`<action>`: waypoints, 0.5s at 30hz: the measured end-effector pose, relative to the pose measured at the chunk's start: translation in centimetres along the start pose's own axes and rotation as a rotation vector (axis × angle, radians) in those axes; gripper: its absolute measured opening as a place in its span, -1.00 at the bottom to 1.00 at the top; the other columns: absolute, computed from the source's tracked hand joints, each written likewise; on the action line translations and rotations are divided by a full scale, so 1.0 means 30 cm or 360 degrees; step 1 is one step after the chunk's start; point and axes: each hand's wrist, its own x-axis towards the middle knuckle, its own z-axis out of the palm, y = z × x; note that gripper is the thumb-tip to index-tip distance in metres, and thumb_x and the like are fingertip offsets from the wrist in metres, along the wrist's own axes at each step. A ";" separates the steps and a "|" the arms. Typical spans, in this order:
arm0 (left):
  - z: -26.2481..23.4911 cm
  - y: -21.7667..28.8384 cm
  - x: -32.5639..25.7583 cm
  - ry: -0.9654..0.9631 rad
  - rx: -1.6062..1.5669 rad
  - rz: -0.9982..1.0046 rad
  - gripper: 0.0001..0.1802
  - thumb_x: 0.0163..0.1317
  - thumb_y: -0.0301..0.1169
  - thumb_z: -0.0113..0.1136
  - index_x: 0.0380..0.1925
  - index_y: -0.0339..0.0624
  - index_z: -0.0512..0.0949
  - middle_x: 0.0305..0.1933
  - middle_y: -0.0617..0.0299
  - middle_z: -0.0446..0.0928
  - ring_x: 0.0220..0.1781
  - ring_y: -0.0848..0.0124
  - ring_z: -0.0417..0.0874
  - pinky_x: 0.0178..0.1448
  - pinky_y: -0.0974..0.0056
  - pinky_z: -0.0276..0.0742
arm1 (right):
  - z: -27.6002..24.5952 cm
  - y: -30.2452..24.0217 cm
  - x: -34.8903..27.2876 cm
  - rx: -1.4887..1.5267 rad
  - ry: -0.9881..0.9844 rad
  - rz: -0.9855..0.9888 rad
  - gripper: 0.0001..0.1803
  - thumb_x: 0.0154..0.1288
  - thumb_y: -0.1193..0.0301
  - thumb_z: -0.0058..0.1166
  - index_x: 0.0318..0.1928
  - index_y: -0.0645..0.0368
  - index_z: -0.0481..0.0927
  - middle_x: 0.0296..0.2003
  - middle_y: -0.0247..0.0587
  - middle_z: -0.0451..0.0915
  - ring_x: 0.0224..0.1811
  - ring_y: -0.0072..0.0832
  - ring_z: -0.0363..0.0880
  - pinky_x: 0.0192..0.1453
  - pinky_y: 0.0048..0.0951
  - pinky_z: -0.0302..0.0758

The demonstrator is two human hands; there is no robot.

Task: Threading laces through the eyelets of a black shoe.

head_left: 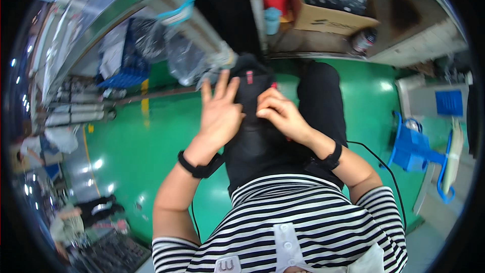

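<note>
A black fabric item (248,93) with a small red tag lies over my lap, between my two hands; its exact kind I cannot make out against my dark trousers. Fingers spread, my left hand (221,114) is at its left edge and grips nothing. My right hand (284,115) is closed at the item's right side, thumb and fingers pressed together. Whatever may be in that pinch is hidden. A bit of red shows just beyond its knuckles. Each wrist wears a black band (201,166).
Ahead on the right, a shelf holds a cardboard box (328,20) of dark pieces, a light blue cup (272,20) and a jar (362,39). Clear plastic bags (184,60) hang ahead left. A blue chair (411,146) and a black cable (386,164) are at right; another person (70,225) is lower left.
</note>
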 end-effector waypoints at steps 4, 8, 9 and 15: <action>0.065 -0.016 -0.015 0.0028 -0.0373 -0.0162 -0.83 0.06 -0.34 0.33 -0.49 -0.23 0.65 0.45 0.05 0.23 0.52 -0.11 0.06 0.46 -0.37 0.00 | 0.025 0.007 0.025 0.0049 0.0040 0.0089 -0.88 0.29 0.48 0.16 -0.32 0.30 0.55 -0.23 -0.22 0.48 -0.11 -0.42 0.48 0.03 -0.46 0.41; 0.134 0.029 -0.003 0.0640 -0.0948 -0.0409 -0.88 0.12 -0.39 0.31 -0.46 -0.19 0.59 0.43 0.05 0.25 0.45 -0.09 0.15 0.47 -0.11 0.06 | 0.021 -0.014 0.017 -0.0051 -0.0008 0.0171 -0.90 0.28 0.52 0.16 -0.34 0.31 0.55 -0.16 -0.22 0.49 -0.11 -0.45 0.48 0.04 -0.48 0.41; 0.139 0.042 0.011 0.0695 -0.1174 -0.0542 -0.89 0.12 -0.39 0.32 -0.45 -0.17 0.60 0.41 0.03 0.28 0.42 -0.07 0.19 0.45 -0.05 0.10 | 0.019 -0.013 0.014 -0.0047 -0.0034 0.0170 -0.90 0.28 0.52 0.16 -0.34 0.31 0.55 -0.16 -0.22 0.49 -0.11 -0.45 0.48 0.04 -0.48 0.41; 0.062 0.088 0.030 0.0955 -0.1115 -0.0516 -0.94 0.19 -0.40 0.27 -0.38 -0.13 0.64 -0.10 0.16 0.53 0.06 0.19 0.47 0.15 0.13 0.36 | 0.024 -0.026 0.046 0.0562 -0.0525 0.0528 -0.92 0.41 0.50 0.06 -0.26 0.25 0.54 -0.24 -0.29 0.53 -0.23 -0.57 0.48 -0.12 -0.55 0.42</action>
